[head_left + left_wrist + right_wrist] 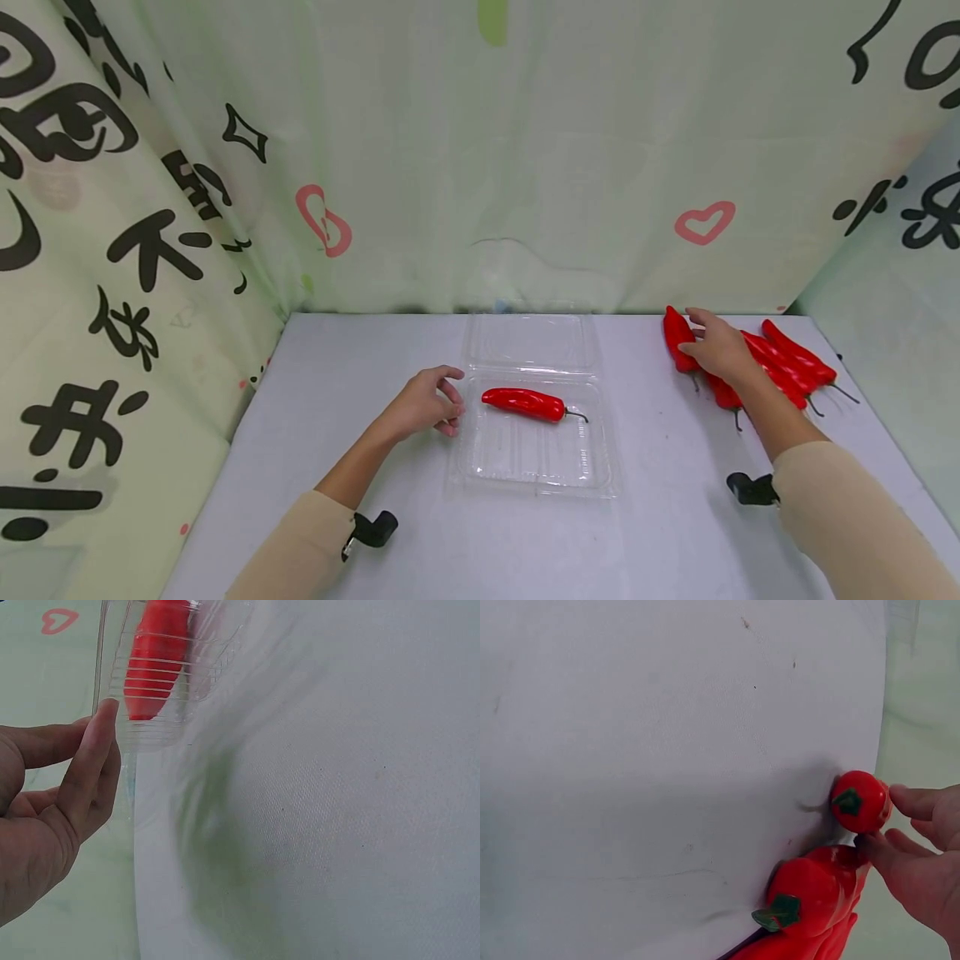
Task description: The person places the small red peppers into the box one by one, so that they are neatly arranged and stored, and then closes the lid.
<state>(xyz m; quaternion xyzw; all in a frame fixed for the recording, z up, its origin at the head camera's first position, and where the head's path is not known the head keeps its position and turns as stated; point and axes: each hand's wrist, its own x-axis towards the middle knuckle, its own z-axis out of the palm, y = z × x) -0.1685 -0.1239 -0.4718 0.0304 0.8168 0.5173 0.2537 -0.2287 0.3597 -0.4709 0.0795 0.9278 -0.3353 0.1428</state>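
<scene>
A clear plastic clamshell container point(480, 467) lies with its lid point(532, 342) folded back on the white table. One long red pepper point(522, 403) rests inside it, stem to the right. At the container's left edge is my left hand point(426, 404), its fingers loosely bent; in the left wrist view the fingertips point(109, 709) are at the rim. My right hand point(722, 346) has thumb and fingers on either side of the leftmost red pepper point(861, 801) of a group at the table's far right. Part of that pepper is hidden by the hand.
Several more red peppers point(798, 354) lie side by side right of my right hand, their stems toward me. A patterned curtain point(510, 167) hangs behind the table point(352, 350) and along both sides. A black wrist camera point(375, 529) sits on each sleeve.
</scene>
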